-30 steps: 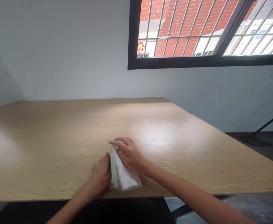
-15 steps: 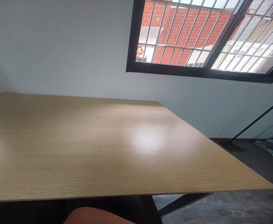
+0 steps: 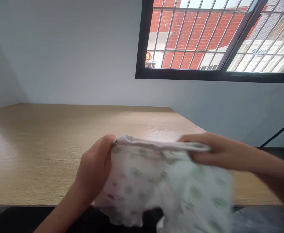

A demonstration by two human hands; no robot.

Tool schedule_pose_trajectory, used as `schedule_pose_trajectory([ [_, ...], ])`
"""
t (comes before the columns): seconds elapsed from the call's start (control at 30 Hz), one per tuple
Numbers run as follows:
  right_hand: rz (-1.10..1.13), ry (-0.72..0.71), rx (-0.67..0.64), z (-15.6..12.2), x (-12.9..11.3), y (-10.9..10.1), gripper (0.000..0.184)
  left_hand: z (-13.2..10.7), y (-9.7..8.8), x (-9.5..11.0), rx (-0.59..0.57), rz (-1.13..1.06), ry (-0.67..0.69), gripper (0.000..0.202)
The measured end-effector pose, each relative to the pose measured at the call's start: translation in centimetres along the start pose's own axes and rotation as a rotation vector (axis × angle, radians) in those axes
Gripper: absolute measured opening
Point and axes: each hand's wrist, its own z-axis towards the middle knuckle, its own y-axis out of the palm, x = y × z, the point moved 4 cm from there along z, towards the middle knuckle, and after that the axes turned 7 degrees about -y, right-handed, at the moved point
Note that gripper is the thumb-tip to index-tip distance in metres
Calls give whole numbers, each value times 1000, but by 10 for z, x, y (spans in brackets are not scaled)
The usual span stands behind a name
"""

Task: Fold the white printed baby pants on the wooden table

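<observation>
Head view: at left, the upper corner of a cloth (image 3: 132, 183) is clamped in the fingers of the left hand (image 3: 95, 163). At centre, the cloth, judged light, limp and best gripped by its edge, is hung across the near edge of the bench (image 3: 47, 145); its white fabric is marked with blurred green leaves. At right, its edge is pinched by the right hand (image 3: 209, 149).

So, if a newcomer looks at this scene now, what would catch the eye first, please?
Probably the white printed sheet with green leaf-like marks, stretched between the left hand and the right hand at the table's near edge; blur hides whether it is cloth or a bag. Next, the bright barred window at upper right, with a red brick wall outside.
</observation>
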Motion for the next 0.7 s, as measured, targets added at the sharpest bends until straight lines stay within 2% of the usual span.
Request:
schedule_pose_trajectory([
  [0.1, 79, 70, -20, 64, 15, 28, 28, 26, 43, -74, -246, 67, -127, 20],
  [0.17, 141, 101, -40, 106, 27, 48, 25, 42, 72, -121, -348, 21, -181, 22],
  [0.23, 210, 132, -48, 138, 42, 64, 21, 54, 98, -157, -390, -1, -203, 24],
  [0.3, 267, 156, -19, 156, 59, 73, 20, 62, 118, -182, -398, -27, -224, 27],
  [0.4, 310, 175, 93, 161, 80, 79, 35, 65, 134, -202, -383, -86, -261, 32],
  [0.5, 409, 128, 201, 155, 88, 82, 49, 64, 137, -211, -381, -170, -296, 32],
  [0.6, 486, 49, 221, 154, 87, 83, 35, 61, 138, -218, -396, -265, -343, 23],
  [0.7, 448, 35, 226, 157, 88, 82, 15, 61, 140, -222, -410, -332, -372, 23],
])
